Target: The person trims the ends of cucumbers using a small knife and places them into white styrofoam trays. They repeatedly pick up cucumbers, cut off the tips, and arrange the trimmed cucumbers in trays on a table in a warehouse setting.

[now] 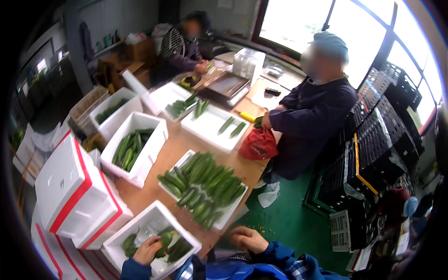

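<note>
Over a white styrofoam box [159,213] at the table's near edge, my left hand [147,249] is closed on a green cucumber [166,239]. More green cucumbers [178,249] and some clear plastic lie inside that box. My right hand [249,239], its fingers curled and slightly blurred, is held near the table edge beside the box; I see nothing in it. Just beyond both hands, a white styrofoam tray [229,221] is heaped with many cucumbers [203,169] in rows.
Further styrofoam boxes [159,127] and a tray [206,134] hold cucumbers. Lidded boxes with red tape [64,189] stand left. One person [311,115] stands at the right beside a red bag [258,144]; another [183,49] sits behind a scale [227,84]. Black crates [374,140] are stacked right.
</note>
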Available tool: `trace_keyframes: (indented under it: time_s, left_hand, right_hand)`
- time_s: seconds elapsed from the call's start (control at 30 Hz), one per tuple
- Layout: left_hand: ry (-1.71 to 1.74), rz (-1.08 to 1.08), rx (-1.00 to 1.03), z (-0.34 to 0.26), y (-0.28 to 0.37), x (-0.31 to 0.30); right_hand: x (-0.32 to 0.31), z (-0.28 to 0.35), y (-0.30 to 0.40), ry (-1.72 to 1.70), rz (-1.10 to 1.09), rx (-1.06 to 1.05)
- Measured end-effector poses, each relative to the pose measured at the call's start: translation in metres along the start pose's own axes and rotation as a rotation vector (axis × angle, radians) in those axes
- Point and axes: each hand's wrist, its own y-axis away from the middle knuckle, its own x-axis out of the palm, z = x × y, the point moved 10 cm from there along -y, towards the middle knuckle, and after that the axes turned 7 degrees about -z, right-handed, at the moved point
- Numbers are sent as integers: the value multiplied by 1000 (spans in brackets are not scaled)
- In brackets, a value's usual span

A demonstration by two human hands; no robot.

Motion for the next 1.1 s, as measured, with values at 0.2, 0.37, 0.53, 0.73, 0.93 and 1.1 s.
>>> trace_keyframes:
  time_s: [0.2, 0.37, 0.53, 0.73, 0.93, 1.1]
  left_hand:
    - [76, 386, 194, -48, 2, 87]
    - [92, 662, 91, -80, 0, 174]
    - [-193, 542, 339, -84, -29, 220]
    - [193, 567, -5, -103, -26, 284]
    - [156, 460, 115, -119, -47, 322]
    - [-197, 395, 476, -147, -53, 344]
  right_hand:
    - [66, 68, 33, -145, 295, -122]
    - [18, 75, 40, -181, -2, -245]
    - [-17, 94, 53, -136, -60, -422]
    - [-90, 107, 82, 244, -391, -654]
    - [-158, 85, 101, 338, -657, -659]
    - [-183, 93, 110, 256, -641, -675]
